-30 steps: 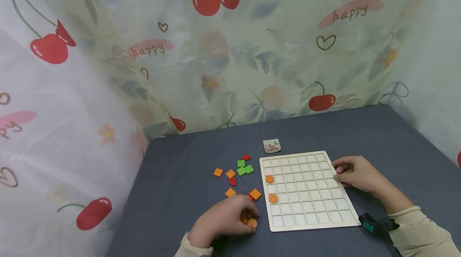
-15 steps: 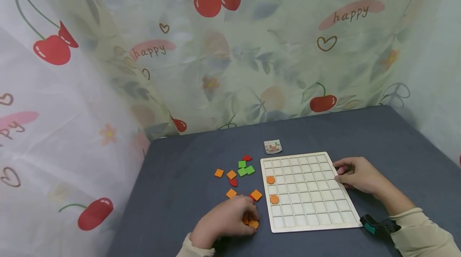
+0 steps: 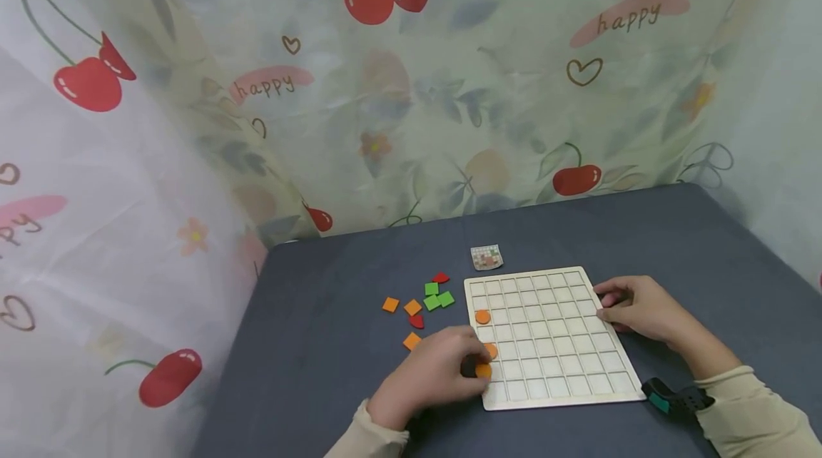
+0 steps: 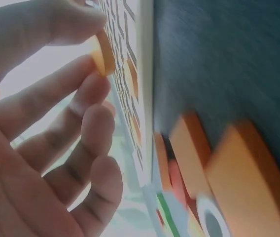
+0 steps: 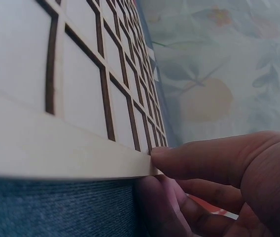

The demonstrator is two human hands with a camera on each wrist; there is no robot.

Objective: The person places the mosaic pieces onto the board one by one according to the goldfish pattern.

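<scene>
In the head view my left hand point(image 3: 439, 369) is over the left edge of the pale gridded wooden board point(image 3: 559, 329), pinching an orange round piece point(image 3: 484, 371) between thumb and fingertips. The left wrist view shows this orange round piece point(image 4: 104, 54) close to the grid, the other fingers loosely bent. Two orange discs lie in the board's leftmost column, one point(image 3: 482, 317) higher up and one point(image 3: 491, 351) partly behind my hand. My right hand point(image 3: 645, 309) grips the board's right edge; in the right wrist view the thumb point(image 5: 189, 155) lies at the rim with fingers underneath.
Left of the board lie loose orange squares point(image 3: 390, 304), green squares point(image 3: 432, 302) and red pieces point(image 3: 417, 321). My left hand hides more pieces nearby. A small printed pattern card point(image 3: 486, 257) lies behind the board on the dark tabletop point(image 3: 334, 287). A patterned curtain surrounds the table.
My left hand has moved right and up from the loose pieces to the board's left edge, carrying an orange round piece. The right hand stays at the right edge.
</scene>
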